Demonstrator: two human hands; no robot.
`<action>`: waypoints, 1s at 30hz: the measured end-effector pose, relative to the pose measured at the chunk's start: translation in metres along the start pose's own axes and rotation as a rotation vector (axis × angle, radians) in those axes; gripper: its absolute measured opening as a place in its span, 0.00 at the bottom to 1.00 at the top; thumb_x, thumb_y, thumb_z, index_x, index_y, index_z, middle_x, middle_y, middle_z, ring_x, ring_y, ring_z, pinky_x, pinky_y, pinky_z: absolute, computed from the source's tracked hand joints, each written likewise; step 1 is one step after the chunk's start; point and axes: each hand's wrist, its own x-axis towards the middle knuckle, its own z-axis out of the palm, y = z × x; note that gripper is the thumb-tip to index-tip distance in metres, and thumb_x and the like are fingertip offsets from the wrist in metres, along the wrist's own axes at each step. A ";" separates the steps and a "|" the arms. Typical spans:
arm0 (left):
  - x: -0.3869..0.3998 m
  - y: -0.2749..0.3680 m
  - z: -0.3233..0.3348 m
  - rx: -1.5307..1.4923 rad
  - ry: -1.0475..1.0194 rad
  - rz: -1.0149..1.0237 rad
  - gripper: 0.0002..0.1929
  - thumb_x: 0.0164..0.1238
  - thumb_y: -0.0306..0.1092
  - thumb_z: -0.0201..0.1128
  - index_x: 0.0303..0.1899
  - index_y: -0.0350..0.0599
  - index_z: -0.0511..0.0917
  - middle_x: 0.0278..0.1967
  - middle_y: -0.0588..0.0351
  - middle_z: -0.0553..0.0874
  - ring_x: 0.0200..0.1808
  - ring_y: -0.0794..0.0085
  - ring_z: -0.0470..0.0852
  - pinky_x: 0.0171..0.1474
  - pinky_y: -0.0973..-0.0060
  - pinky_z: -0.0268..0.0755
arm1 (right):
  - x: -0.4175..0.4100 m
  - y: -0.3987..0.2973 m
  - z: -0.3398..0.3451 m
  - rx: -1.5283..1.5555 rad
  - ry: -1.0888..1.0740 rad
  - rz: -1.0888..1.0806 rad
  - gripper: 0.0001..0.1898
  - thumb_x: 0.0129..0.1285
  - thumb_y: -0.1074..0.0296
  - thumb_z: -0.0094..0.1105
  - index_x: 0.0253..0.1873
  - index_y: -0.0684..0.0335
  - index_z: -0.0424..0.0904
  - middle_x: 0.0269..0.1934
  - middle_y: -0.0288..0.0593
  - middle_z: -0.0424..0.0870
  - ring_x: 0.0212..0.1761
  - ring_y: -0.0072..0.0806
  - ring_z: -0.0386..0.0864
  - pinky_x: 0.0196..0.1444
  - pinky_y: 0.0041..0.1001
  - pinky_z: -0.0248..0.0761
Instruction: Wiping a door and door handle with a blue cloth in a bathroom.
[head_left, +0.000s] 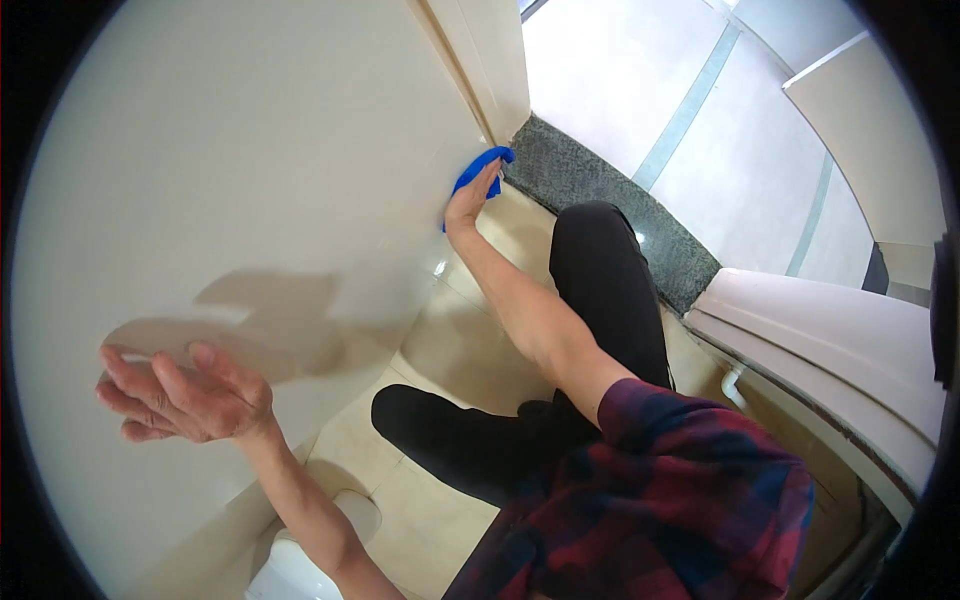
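Note:
My right hand (474, 196) presses a blue cloth (480, 166) against the lower part of a smooth cream wall (262, 150), close to the door frame (469, 86) and the floor. The cloth lies between the palm and the wall, its edges showing around the fingers. At the left, my left hand (191, 394) is raised at the same wall with its fingers apart and slightly bent, holding nothing. Whether its fingertips touch the surface cannot be told. Shadows fall on the wall beside it.
A dark stone threshold (607, 202) crosses the doorway, with pale floor tiles (675, 97) beyond. My bent knees are over beige tiles (442, 487). A white ceramic fixture (292, 574) stands at the lower left; a white pipe (731, 386) is at the right.

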 end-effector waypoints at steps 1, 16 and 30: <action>0.000 0.001 0.006 0.000 0.023 0.003 0.17 0.73 0.35 0.59 0.61 0.47 0.75 0.73 0.43 0.73 0.79 0.48 0.60 0.77 0.55 0.37 | 0.012 0.021 -0.003 -0.046 0.010 0.031 0.28 0.83 0.65 0.27 0.80 0.75 0.42 0.82 0.61 0.42 0.85 0.48 0.40 0.85 0.37 0.34; -0.007 -0.022 -0.007 0.191 -0.049 0.075 0.15 0.75 0.38 0.57 0.57 0.45 0.75 0.72 0.37 0.71 0.77 0.45 0.59 0.63 0.57 0.51 | -0.072 0.058 0.014 0.848 -0.112 0.999 0.40 0.76 0.31 0.22 0.75 0.56 0.65 0.73 0.42 0.71 0.73 0.43 0.69 0.76 0.39 0.62; -0.007 -0.004 -0.002 0.160 0.001 -0.066 0.14 0.73 0.41 0.62 0.54 0.48 0.80 0.73 0.45 0.73 0.81 0.49 0.56 0.79 0.55 0.34 | -0.173 -0.030 -0.005 1.109 -0.239 1.383 0.33 0.76 0.38 0.34 0.72 0.58 0.69 0.71 0.42 0.73 0.71 0.44 0.69 0.75 0.42 0.61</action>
